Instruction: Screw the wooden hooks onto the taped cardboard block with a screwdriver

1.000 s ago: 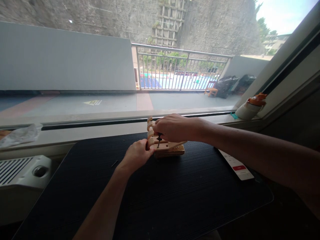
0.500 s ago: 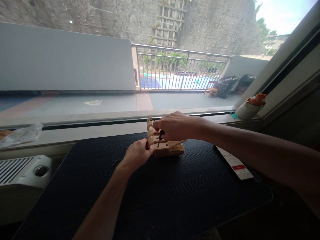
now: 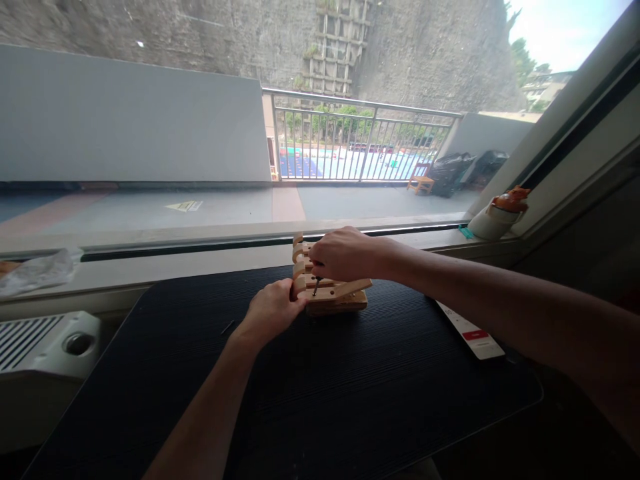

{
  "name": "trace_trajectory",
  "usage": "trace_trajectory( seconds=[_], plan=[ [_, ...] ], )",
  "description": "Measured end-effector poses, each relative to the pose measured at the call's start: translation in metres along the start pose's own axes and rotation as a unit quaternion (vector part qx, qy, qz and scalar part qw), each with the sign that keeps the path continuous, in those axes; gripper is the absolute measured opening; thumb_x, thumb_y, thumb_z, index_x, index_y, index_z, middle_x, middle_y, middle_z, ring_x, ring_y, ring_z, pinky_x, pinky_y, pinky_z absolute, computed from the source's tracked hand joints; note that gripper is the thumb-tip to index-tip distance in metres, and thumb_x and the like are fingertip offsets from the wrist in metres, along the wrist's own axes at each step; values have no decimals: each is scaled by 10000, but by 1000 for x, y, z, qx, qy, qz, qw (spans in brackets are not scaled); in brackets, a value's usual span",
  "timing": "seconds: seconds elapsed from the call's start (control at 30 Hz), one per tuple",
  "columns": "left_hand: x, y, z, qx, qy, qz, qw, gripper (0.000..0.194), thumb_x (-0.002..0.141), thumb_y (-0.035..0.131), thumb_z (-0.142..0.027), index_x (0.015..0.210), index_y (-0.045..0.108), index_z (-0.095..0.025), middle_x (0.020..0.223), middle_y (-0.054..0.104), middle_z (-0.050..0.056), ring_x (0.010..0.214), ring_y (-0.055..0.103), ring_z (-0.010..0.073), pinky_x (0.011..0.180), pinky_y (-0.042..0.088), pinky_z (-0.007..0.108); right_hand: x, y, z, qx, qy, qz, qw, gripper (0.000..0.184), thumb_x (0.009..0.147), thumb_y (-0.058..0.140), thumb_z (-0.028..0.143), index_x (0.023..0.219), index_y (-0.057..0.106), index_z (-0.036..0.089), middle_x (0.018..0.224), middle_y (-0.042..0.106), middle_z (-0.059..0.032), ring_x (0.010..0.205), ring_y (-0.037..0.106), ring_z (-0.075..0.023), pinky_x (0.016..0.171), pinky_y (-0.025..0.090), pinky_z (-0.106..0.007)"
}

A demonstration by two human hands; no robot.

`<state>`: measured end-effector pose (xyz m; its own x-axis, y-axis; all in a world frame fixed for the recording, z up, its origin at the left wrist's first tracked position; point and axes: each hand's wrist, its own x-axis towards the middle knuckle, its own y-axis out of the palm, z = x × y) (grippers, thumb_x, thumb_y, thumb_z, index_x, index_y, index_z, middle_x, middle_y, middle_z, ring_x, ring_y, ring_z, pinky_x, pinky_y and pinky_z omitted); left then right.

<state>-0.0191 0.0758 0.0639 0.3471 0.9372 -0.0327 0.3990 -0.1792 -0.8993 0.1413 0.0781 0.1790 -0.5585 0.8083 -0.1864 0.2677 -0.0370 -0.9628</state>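
Note:
A light wooden piece (image 3: 327, 292) with curved hooks along its left end and several dark holes rests on a thicker wooden block (image 3: 340, 307) at the far side of the black table. My left hand (image 3: 275, 305) grips its near left corner, thumb and fingers closed on the wood. Above it, my right hand (image 3: 340, 253) is closed around a screwdriver (image 3: 317, 285). The handle is mostly hidden by the fingers, and the shaft slants down to a hole near the left end. Whether a screw sits there is too small to tell.
The black table (image 3: 360, 387) stands against a window sill. A phone (image 3: 475, 333) lies under my right forearm. One thin dark stick (image 3: 228, 327) lies left of my left hand. On the sill are a bottle (image 3: 497, 215) and a clear plastic bag (image 3: 43, 272). A white heater (image 3: 47, 343) is at left.
My right hand has turned and its wrist has risen slightly, covering more of the screwdriver's handle. The tip stays at the same hole. My left hand keeps its hold on the wooden piece.

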Motion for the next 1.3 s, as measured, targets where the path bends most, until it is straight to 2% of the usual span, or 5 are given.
trace_trajectory(
  seconds=[0.17, 0.3, 0.63, 1.0, 1.3],
  plan=[
    [0, -1, -1, -2, -1, 0, 1000, 308, 781, 506, -468, 873, 615, -196, 822, 689, 71, 735, 637, 213, 594, 394, 251, -7, -12, 7, -11, 9, 8, 1000, 360, 807, 499, 361, 1104, 584, 177, 864, 654, -100, 731, 560, -177, 555, 310, -257],
    [0, -1, 0, -3, -5, 3, 1000, 310, 780, 502, -465, 878, 612, -193, 839, 686, 77, 737, 637, 218, 594, 398, 255, -7, -14, 11, -22, -13, 12, 1000, 235, 831, 462, 278, 927, 633, 150, 843, 649, -95, 679, 533, -144, 543, 288, -252],
    [0, -2, -3, 1, -8, 8, 1000, 289, 770, 512, -446, 848, 614, -187, 834, 682, 84, 735, 636, 222, 584, 395, 255, 3, 10, -4, 18, 24, -49, 998, 364, 845, 399, 400, 1018, 637, 186, 770, 655, -96, 670, 557, -167, 521, 274, -249],
    [-1, -2, -3, 7, -8, 3, 1000, 311, 781, 491, -465, 874, 603, -191, 853, 682, 81, 741, 633, 214, 598, 394, 252, -6, -6, 5, -9, 3, -5, 1000, 255, 787, 482, 230, 981, 640, 183, 812, 663, -75, 682, 555, -150, 536, 284, -242],
    [1, 0, -1, 10, -3, 5, 1000, 277, 770, 489, -464, 783, 571, -200, 771, 666, 58, 687, 620, 208, 571, 367, 260, -4, 6, 0, -7, 41, 26, 999, 329, 839, 397, 366, 865, 648, 155, 792, 655, -98, 670, 556, -163, 584, 330, -266]
  ],
)
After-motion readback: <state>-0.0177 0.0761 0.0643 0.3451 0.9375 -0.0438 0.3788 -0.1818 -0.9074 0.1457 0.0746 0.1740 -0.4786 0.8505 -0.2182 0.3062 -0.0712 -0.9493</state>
